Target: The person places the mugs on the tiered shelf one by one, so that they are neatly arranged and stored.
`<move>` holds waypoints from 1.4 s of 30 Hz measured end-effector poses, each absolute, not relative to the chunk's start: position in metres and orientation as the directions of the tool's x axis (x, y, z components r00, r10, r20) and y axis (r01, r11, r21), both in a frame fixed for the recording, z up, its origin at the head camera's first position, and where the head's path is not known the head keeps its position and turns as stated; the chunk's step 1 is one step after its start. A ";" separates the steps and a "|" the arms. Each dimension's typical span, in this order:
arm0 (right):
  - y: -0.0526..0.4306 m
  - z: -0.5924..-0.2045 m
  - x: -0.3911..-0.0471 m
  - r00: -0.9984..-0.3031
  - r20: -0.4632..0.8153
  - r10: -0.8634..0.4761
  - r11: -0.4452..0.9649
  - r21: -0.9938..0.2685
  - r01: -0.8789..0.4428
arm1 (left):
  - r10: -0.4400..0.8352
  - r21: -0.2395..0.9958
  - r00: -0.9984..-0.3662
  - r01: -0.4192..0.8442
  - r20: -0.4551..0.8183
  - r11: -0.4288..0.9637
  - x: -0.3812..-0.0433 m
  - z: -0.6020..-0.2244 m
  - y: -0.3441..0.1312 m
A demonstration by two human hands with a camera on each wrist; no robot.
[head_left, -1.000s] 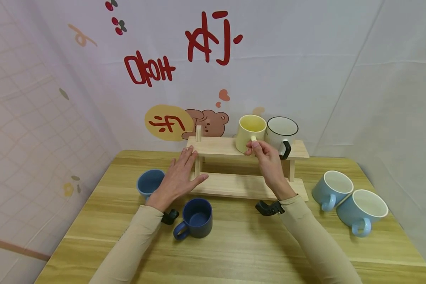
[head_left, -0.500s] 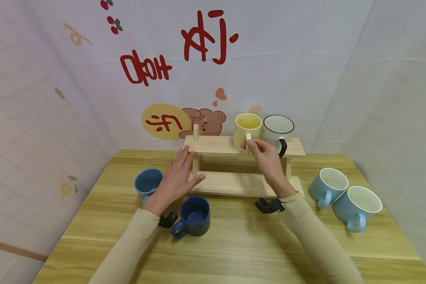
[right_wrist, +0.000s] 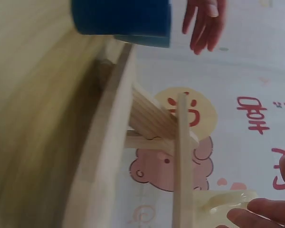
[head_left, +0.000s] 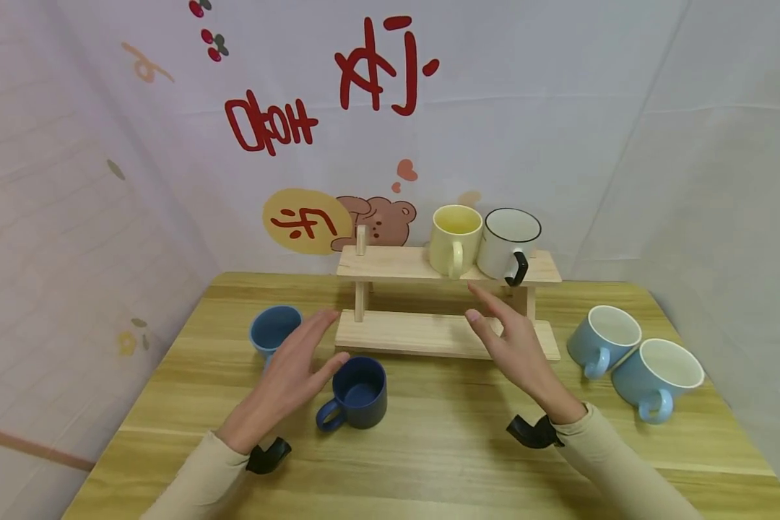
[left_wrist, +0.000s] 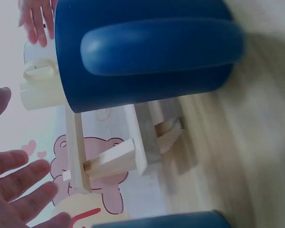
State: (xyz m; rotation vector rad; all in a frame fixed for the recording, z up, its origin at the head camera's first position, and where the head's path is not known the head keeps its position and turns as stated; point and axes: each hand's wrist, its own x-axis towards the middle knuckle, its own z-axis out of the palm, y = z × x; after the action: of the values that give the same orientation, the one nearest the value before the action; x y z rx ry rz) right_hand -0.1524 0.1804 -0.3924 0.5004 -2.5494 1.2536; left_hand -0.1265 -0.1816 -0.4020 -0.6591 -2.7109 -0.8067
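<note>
A pale yellow mug [head_left: 456, 242] and a white mug [head_left: 510, 245] with a black rim and handle stand side by side on the upper shelf of a two-tier wooden rack [head_left: 390, 263]. My right hand [head_left: 515, 348] hovers in front of the lower tier, below these mugs, fingers extended and holding nothing. On the other side my left hand [head_left: 290, 377] is raised with straight fingers, between a medium-blue mug [head_left: 275, 328] and a dark blue mug [head_left: 360, 393]. It holds nothing. In the left wrist view the dark blue mug [left_wrist: 147, 52] looms close, handle toward the camera.
Two light blue mugs, one farther back [head_left: 603, 339] and one nearer [head_left: 656, 379], stand to the right of the rack on the wooden table [head_left: 429, 462]. A white cloth backdrop [head_left: 526, 144] with red lettering and a bear print hangs behind.
My right hand has let go of the yellow mug's handle and drawn back toward me. My left hand has come off the rack's left end and moved back as well.
</note>
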 end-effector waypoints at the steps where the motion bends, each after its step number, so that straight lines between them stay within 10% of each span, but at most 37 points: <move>1: 0.183 -0.395 -0.149 -0.902 0.381 -0.205 0.587 -0.689 -0.425 | 0.353 0.464 -0.877 0.474 0.327 0.748 -0.123 -0.402 -0.184; 19: 0.214 -0.446 -0.131 -0.793 0.330 -0.512 0.731 -0.317 -0.604 | 0.505 0.790 -0.861 0.269 -0.059 0.551 -0.090 -0.429 -0.223; 27: 0.223 -0.457 -0.129 -0.792 0.262 -0.551 0.739 -0.287 -0.609 | 0.622 0.946 -0.782 0.170 -0.041 0.276 -0.086 -0.449 -0.222; 42: 0.226 -0.466 -0.127 -0.810 0.190 -0.556 0.772 -0.245 -0.587 | 0.563 0.970 -0.815 0.005 -0.136 0.241 -0.085 -0.455 -0.214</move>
State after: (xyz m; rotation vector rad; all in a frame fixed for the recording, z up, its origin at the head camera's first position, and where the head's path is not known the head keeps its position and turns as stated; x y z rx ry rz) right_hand -0.1269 0.2264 -0.4657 0.9237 -2.8559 0.4479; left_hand -0.0854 -0.2140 -0.4548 -0.7049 -2.8003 -2.1861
